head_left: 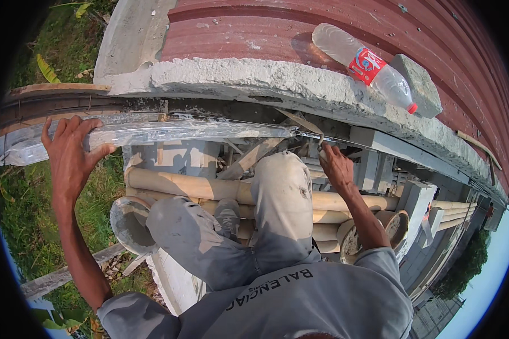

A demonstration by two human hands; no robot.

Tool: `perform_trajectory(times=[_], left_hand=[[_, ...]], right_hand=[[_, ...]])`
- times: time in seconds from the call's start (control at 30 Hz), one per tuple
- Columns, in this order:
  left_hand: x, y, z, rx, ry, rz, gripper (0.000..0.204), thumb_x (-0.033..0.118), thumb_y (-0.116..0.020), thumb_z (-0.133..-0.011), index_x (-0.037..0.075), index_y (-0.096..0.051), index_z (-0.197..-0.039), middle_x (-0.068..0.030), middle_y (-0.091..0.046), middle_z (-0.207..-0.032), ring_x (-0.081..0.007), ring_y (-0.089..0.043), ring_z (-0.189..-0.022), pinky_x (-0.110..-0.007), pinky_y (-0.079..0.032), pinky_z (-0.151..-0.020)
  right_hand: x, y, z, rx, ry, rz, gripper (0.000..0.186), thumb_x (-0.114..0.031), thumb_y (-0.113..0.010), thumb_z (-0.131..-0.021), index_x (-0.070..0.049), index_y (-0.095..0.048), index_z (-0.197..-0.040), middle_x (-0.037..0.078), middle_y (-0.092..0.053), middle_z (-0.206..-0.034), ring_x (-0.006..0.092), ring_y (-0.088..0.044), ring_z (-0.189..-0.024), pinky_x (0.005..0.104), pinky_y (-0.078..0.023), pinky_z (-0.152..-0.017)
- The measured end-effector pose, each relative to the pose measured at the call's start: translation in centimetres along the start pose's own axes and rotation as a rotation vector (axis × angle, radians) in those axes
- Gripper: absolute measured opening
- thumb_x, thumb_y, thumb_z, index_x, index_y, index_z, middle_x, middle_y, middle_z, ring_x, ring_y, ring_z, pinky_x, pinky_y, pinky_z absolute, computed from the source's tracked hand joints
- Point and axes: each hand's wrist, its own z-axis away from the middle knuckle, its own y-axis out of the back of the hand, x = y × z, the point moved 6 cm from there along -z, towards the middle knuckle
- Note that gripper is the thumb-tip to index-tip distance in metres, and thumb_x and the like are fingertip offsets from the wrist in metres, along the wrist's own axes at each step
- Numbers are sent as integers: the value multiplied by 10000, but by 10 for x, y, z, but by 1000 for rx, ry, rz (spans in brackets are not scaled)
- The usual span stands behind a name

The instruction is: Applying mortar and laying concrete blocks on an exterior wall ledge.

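My left hand (70,155) grips the left part of a long, cement-smeared metal straightedge (175,131), fingers over its top and thumb under it. The straightedge lies level just below a rough concrete ledge (254,79). My right hand (335,166) is closed on the handle of a trowel (302,122), whose blade points up and left against the underside of the ledge, at the straightedge's right end. My bent knees in grey trousers (283,192) are between the two hands.
I am perched on bamboo poles (198,185), with grass (17,198) far below at left. Two cement-crusted buckets (127,223) (398,226) sit by the poles. On the red corrugated roof (266,28) lie a plastic bottle (367,62) and a concrete block (418,85).
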Motion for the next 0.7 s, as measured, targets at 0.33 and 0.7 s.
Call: perform_trajectory(times=[0.33,0.7], left_hand=[[-11,-26,-8,-89,-1,-115,563,538,-737,-771,146,-660,-1168,-90,-599,-1074,-292,-527,-1122,-556,-166,-1144],[-4,-19,-10,-281,93,-384,506,522,-711,-819,234,-640,-1229,-17,-632,-1082,-233,-562,-1075,-580,-231,-1094]], right_hand=[[96,26,270,490,-617,-176,351,-186,-671,-891,-61,-556,-1198,162,-622,-998,373,-626,-901,451,-503,-758],[150,-31,505,-280,-1320,172,368,-371,-566,-925,-120,-506,-1188,175,-648,-1048,380,-674,-907,501,-532,-708]])
